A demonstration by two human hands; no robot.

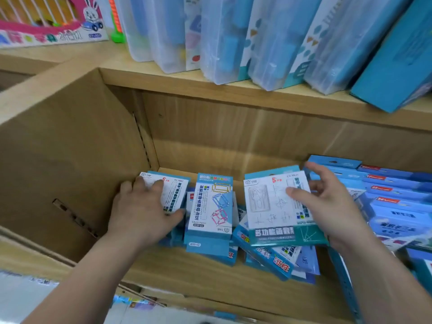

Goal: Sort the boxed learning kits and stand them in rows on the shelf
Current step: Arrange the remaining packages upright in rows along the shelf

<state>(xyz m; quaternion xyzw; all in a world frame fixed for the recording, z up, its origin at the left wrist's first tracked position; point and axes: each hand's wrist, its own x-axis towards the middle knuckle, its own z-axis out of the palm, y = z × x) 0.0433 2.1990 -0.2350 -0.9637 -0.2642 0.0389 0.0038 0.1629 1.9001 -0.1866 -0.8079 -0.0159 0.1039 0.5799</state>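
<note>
Head view: left of the frame-model box (pixel 211 206) the left grip (pixel 140 208) clasps a white kit (pixel 174 194), right of it the right grip (pixel 328 206) pinches a ruler kit (pixel 268 206); both should stand upright beside matching titles.

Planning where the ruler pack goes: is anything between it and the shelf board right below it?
Yes. Under the ruler pack in the right hand a loose pile of blue boxes lies flat on the shelf, covering the board there.
</note>
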